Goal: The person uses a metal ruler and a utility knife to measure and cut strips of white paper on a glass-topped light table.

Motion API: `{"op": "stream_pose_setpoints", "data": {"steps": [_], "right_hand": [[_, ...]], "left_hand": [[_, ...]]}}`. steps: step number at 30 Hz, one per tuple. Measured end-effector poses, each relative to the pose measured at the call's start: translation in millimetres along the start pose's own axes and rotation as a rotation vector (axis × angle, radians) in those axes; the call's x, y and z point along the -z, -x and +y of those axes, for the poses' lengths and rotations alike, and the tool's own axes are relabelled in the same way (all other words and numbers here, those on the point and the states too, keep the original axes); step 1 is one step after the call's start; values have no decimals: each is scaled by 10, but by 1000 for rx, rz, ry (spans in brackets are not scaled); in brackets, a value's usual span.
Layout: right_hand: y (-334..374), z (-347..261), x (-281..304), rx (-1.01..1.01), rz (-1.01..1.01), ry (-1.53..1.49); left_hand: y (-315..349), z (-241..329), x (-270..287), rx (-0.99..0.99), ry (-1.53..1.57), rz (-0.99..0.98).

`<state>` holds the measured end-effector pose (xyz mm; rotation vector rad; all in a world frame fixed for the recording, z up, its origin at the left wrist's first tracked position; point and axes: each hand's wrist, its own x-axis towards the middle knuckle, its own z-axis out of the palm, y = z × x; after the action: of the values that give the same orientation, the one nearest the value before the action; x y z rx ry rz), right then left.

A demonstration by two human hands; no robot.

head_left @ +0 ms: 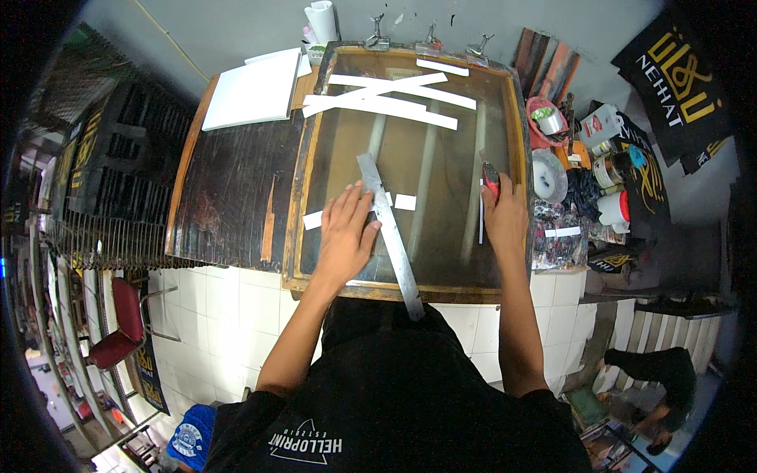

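Note:
My left hand lies flat with its fingers spread, fingertips and thumb against a metal ruler that slants across the glass-topped table. A white paper strip runs partly beneath that hand, and a small white paper piece sits just right of the ruler. Farther right, my right hand is closed round a red and black utility knife, its blade end pointing away from me. A thin white strip lies beside this hand. Several long white paper strips cross each other toward the far side.
Metal clamps line the far edge. A white paper stack rests on the dark wooden surface at left. Tubs and a plastic bowl crowd the right side. A red chair stands lower left; another person bends at lower right.

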<state>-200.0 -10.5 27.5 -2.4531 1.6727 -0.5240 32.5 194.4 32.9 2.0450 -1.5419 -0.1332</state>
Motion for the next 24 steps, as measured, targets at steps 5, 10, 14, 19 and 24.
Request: {"op": "stream_pose_setpoints", "data": {"steps": [5,10,14,19,24], "right_hand": [[64,-177,152,123,176,-4],[746,-690,-81,511,-50,-340],[611,-855,-284,614,-8,-235],[-18,-610,-457,558,31,-243],[-611,-647,-574,392,26,-442]], "left_hand": [[345,-31,189,210,-10,104],[491,122,139,287,-107,-8],[420,133,82,303,-182,-66],[245,-45,76,235,-208,-38],[69,-85,-15,158,-210,84]]}}
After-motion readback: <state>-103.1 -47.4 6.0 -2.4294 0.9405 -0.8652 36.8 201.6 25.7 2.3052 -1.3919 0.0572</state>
